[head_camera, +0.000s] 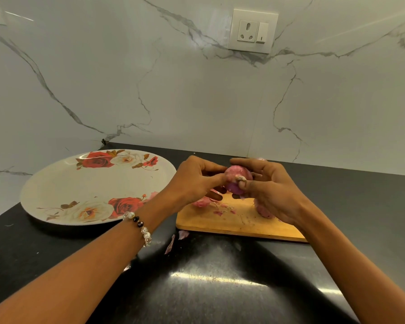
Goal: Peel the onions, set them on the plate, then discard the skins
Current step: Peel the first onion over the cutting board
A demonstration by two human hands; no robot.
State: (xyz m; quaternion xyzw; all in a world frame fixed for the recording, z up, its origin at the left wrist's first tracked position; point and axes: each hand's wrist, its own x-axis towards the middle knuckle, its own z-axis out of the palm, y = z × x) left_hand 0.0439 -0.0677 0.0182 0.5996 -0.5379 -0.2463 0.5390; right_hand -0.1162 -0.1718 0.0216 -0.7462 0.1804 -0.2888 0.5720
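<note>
A: Head view, left to right. Floral plate (pixel 56 192) sits on the black countertop (pixel 208 288) at left, roses printed on far and near rim. No onions on it.

B: Hands?

A: Left hand (pixel 194 178) comes in over the plate's right edge, beaded bracelet (pixel 139 226) on the wrist. Fingers curled, tips pinching at the left side of the onion (pixel 235 178). Right hand (pixel 271 190) wraps the onion from the right: fingers curled over the top, thumb pressed on the pale root end facing the camera.

B: Onion position?

A: Held in the air between both hands, above the far part of the wooden cutting board (pixel 234 223). Pink-purple, partly peeled; lower part looks smooth and purple.

B: Board contents?

A: Loose skins (pixel 220 208) scattered on its left and middle. Second onion (pixel 263 210) lies on the board under the right hand, mostly hidden. Two skin scraps (pixel 175 239) on the countertop just off the board's near left corner.

B: Behind?

A: Marble-look wall, socket and switch panel (pixel 253 31) up right of centre. Pink bit at the wall behind the right hand, too hidden to tell.
</note>
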